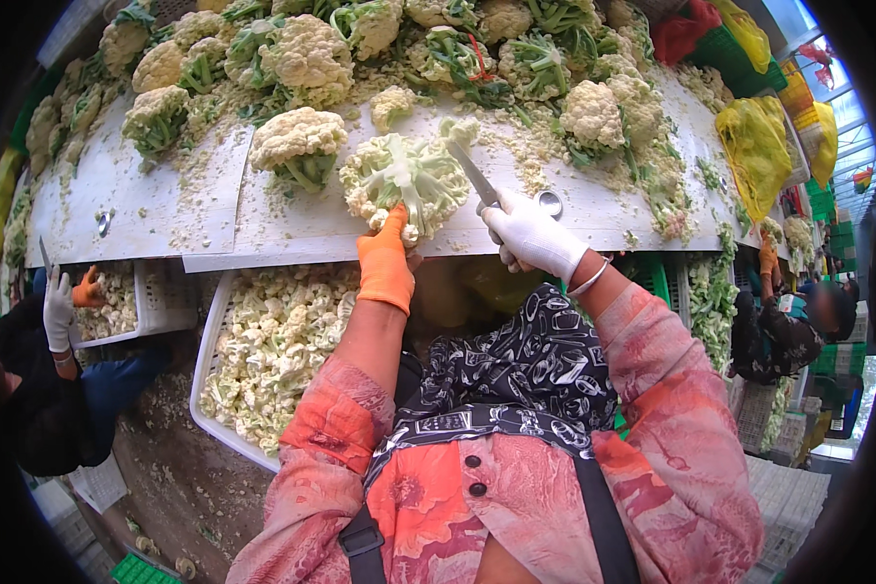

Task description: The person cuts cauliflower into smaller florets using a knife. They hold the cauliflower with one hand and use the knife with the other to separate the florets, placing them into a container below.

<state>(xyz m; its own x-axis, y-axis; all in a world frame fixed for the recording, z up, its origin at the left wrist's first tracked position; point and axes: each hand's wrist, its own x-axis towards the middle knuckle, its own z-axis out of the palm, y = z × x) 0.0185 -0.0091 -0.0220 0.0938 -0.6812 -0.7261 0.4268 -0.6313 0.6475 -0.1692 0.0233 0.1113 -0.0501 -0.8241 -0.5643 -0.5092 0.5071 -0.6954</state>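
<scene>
My left hand (387,263), in an orange glove, holds a cauliflower head (405,179) by its near edge, with the pale cut stem side facing up. In a white glove, my right hand (533,233) grips a knife (474,175) whose blade points up and left. The blade's tip touches or lies just over a floret (458,133) at the head's upper right; which one I cannot tell. A round metal tool (550,204) lies on the white board beside my right hand. Left of the held head stands another cauliflower (299,146), and a small piece (392,107) lies behind it.
Cauliflowers (306,62) are heaped along the back of the white table (285,241), with crumbs and leaves about. Below its edge at left, a white crate (201,387) holds cut florets (277,350). A co-worker's gloved hand (58,310) holds a knife at far left; another person (781,328) is at right.
</scene>
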